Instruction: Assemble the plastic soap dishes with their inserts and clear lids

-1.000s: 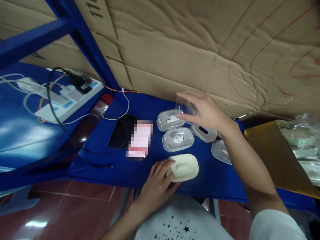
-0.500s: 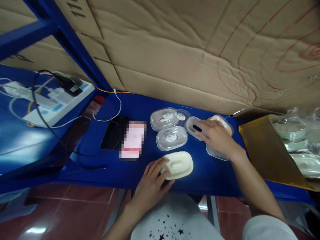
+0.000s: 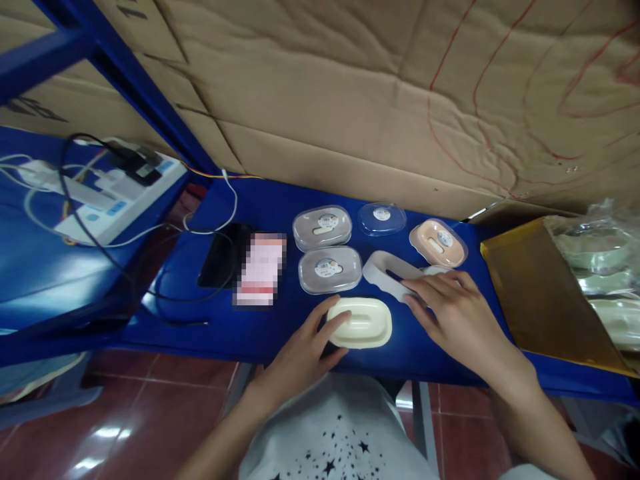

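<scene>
A cream oval dish point(image 3: 367, 327) lies near the table's front edge, its left end between the thumb and fingers of my left hand point(image 3: 317, 340). My right hand point(image 3: 443, 303) pinches a white oval ring-like part point(image 3: 385, 273) with a slot, tilted above the table. Two clear-lidded cases with round stickers, one farther back point(image 3: 323, 228) and one nearer point(image 3: 330, 270), stand left of it. Behind lies a clear lid point(image 3: 383, 219) with a sticker. A peach case point(image 3: 439, 243) is at the back right. Another clear piece is partly hidden by my right hand.
An open carton point(image 3: 545, 300) with plastic-wrapped pale green dishes stands at the right. Two phones, one dark point(image 3: 217, 260) and one blurred pink point(image 3: 261, 270), lie at the left. Beyond them are cables and a power strip point(image 3: 120, 200). Cardboard point(image 3: 325, 100) rises behind.
My right hand has lifted the white ring-like part and moved it toward me, uncovering more of the clear lid and peach case. My left hand stays on the cream dish.
</scene>
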### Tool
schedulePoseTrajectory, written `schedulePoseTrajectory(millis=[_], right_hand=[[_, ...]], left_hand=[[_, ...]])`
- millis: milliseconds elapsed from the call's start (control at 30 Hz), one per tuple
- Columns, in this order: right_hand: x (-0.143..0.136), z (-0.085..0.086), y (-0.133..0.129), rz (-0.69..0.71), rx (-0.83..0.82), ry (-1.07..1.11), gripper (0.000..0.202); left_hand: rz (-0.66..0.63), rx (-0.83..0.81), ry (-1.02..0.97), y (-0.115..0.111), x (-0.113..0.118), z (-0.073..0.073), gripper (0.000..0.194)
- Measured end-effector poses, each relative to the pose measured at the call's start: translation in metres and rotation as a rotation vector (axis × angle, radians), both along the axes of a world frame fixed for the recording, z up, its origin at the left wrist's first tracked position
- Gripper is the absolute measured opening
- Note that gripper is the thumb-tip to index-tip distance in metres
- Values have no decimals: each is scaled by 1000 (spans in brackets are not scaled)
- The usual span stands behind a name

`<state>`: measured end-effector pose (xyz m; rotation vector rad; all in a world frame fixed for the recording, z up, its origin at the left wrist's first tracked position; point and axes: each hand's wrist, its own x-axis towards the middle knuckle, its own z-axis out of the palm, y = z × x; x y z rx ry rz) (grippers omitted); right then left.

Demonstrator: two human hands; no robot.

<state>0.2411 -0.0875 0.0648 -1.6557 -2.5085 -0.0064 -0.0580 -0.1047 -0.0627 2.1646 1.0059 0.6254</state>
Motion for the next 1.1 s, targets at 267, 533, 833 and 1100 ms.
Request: schedulePoseTrajectory(millis=[267,533,833,1100], right_hand=[[-5,-38,-73,16,-81,347,54],[-23,-79,-88,150,-58,253,65],[-25,-101,-93,229,23,149,51],[12,-61,21,122,-18,80,61]], left_hand=[[-55,-150,-79,8,2,-6,101],[-151,-2,28,8,2,-4,89],[-122,201,170,4,1,0,73],[-132,199,69,9,-3,5,73]])
